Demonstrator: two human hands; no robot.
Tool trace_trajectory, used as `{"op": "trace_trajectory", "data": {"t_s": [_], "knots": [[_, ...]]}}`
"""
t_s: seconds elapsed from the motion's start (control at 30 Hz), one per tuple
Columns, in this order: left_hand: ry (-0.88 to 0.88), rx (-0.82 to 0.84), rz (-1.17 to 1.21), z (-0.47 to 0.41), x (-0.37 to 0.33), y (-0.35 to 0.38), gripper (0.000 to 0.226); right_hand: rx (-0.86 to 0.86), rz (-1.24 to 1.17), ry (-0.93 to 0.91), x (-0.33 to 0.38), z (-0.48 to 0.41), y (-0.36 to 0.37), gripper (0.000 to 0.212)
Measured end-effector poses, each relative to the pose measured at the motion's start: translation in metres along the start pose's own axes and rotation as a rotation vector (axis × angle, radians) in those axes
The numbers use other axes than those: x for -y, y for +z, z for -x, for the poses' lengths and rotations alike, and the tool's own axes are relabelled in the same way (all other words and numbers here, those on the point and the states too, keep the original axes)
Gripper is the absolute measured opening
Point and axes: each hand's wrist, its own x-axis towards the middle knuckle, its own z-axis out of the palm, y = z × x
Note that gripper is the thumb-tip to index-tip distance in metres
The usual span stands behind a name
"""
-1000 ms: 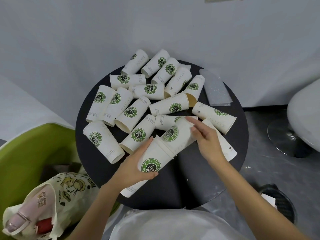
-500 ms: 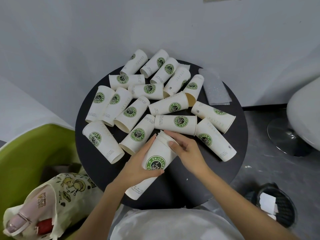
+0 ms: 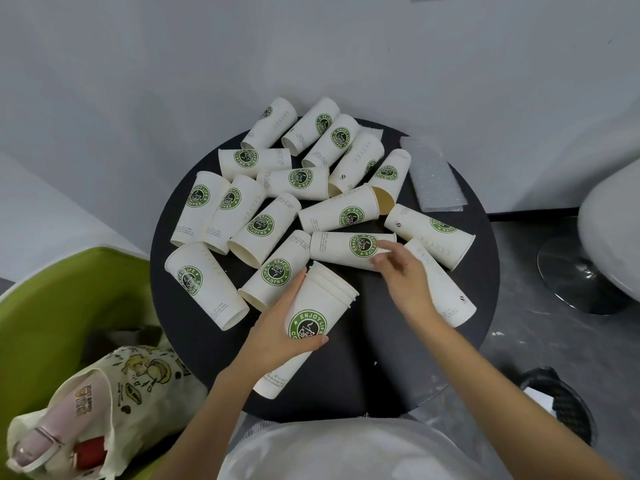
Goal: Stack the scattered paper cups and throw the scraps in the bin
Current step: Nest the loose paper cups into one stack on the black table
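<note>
Several white paper cups with green logos lie scattered on a round black table (image 3: 360, 379). My left hand (image 3: 277, 332) grips a short stack of nested cups (image 3: 313, 317), tilted with its rims pointing up and away. My right hand (image 3: 398, 275) is open above the table, fingertips touching a lying cup (image 3: 343, 249) just beyond the stack. Another cup (image 3: 446, 296) lies partly under my right wrist. A clear bubble-wrap scrap (image 3: 433, 178) rests at the table's far right. A black mesh bin (image 3: 557, 403) with white scraps in it stands on the floor at lower right.
A green chair (image 3: 45, 306) holding a printed tote bag (image 3: 100, 407) stands at the left. A white chair with a round metal base (image 3: 568, 271) is at the right. A grey wall runs behind the table.
My right hand pushed a cup into the stack held by my left hand, then let go and moved up and right to the lying cup. The stack is now shorter and compact.
</note>
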Motion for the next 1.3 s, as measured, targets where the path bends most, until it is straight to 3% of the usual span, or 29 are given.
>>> {"op": "trace_trajectory", "data": {"t_s": [0.13, 0.33, 0.63, 1.3], "knots": [[-0.01, -0.008, 0.011, -0.001, 0.0, -0.004, 0.101, -0.17, 0.126, 0.137, -0.015, -0.025, -0.015, 0.032], [-0.03, 0.007, 0.049, 0.0, 0.004, -0.008, 0.105, -0.135, 0.263, 0.192, -0.021, -0.036, -0.008, 0.045], [-0.053, -0.007, 0.045, 0.003, 0.014, -0.012, 0.105, -0.122, 0.33, 0.203, -0.029, -0.03, 0.004, 0.041], [-0.055, 0.005, 0.052, 0.004, 0.017, -0.01, 0.106, -0.251, 0.056, 0.061, -0.016, -0.007, 0.002, 0.035]]}}
